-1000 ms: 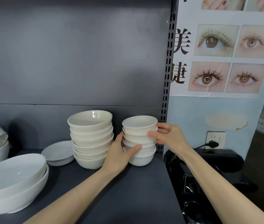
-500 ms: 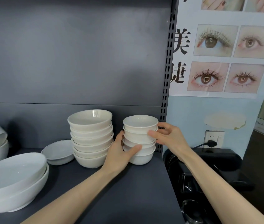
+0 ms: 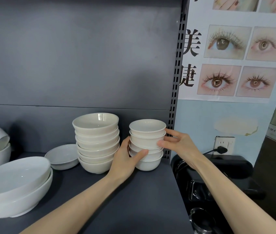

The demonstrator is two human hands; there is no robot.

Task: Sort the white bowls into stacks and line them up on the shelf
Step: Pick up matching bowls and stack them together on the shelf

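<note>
On the dark grey metal shelf (image 3: 134, 191): everything below is placed relative to it.
Stack of small white ceramic bowls (image 3: 146, 144): stood at the shelf's right end, close to the perforated upright (image 3: 176, 81).
Left hand (image 3: 125, 159): fingers curled, thumb pressed on a lower bowl of the small stack.
Right hand (image 3: 177, 144): fingers loosely spread, tips laid against the upper bowls.
Stack of wider cream bowls (image 3: 97, 142): set just beside the small stack, further left.
Shallow white dish (image 3: 63, 156): left again.
Large white bowls (image 3: 15, 186): nested at the shelf's left front.

left hand (image 3: 125, 160) and right hand (image 3: 178, 143) cupped inward, forearms extended
</note>
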